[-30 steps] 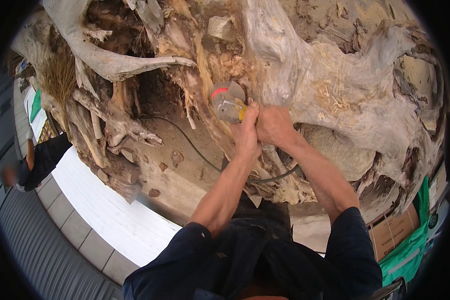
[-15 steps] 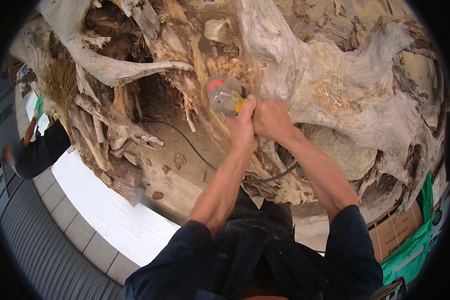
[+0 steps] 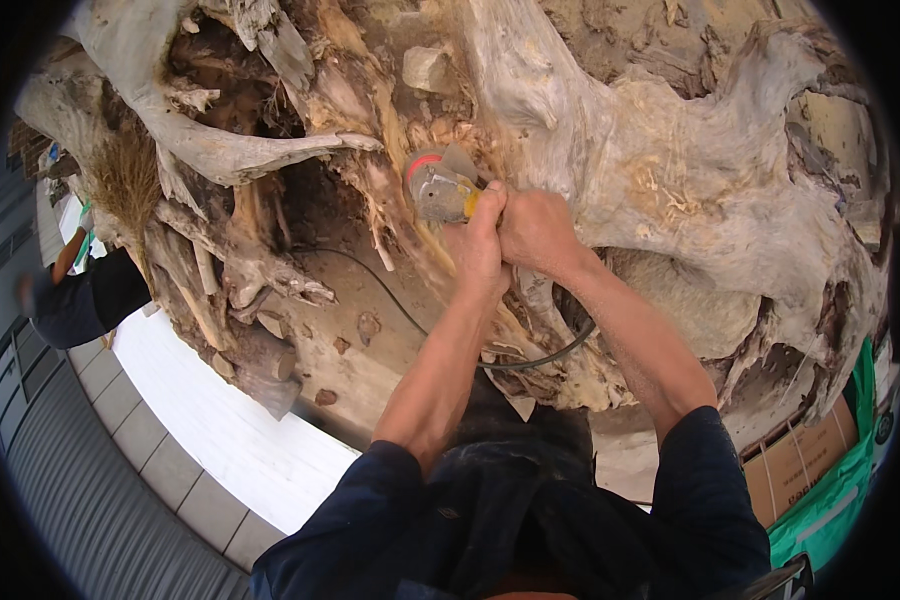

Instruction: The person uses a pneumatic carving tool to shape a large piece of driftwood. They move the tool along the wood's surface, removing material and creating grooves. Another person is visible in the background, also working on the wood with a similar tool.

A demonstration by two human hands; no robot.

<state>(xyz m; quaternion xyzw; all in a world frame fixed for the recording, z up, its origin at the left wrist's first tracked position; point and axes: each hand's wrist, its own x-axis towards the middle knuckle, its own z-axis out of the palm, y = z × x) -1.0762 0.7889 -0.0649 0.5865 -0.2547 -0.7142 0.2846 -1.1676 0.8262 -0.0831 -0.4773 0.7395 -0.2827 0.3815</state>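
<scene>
Both my hands are wrapped round an angle grinder (image 3: 440, 192) with a metal head, a yellow collar and a red-edged disc. My left hand (image 3: 481, 240) grips its body just behind the head. Close against it, my right hand (image 3: 538, 232) is closed round the same tool, most of which the fingers hide. The disc end is at a brown strip of a large weathered tree root (image 3: 660, 150), in a groove between pale ridges; whether it touches cannot be made out. A black power cord (image 3: 380, 290) curves across the wood and passes below my wrists.
A pale root branch (image 3: 260, 155) juts in from the left, above a dark hollow. One stone (image 3: 427, 70) lies beyond the grinder. At far left is another person (image 3: 90, 295) in dark clothes. A cardboard box (image 3: 800, 465) and green sheeting (image 3: 830, 510) stand at lower right.
My hands and the grinder have shifted very slightly left. The view has moved a little, and the other person at the left appears slightly farther right.
</scene>
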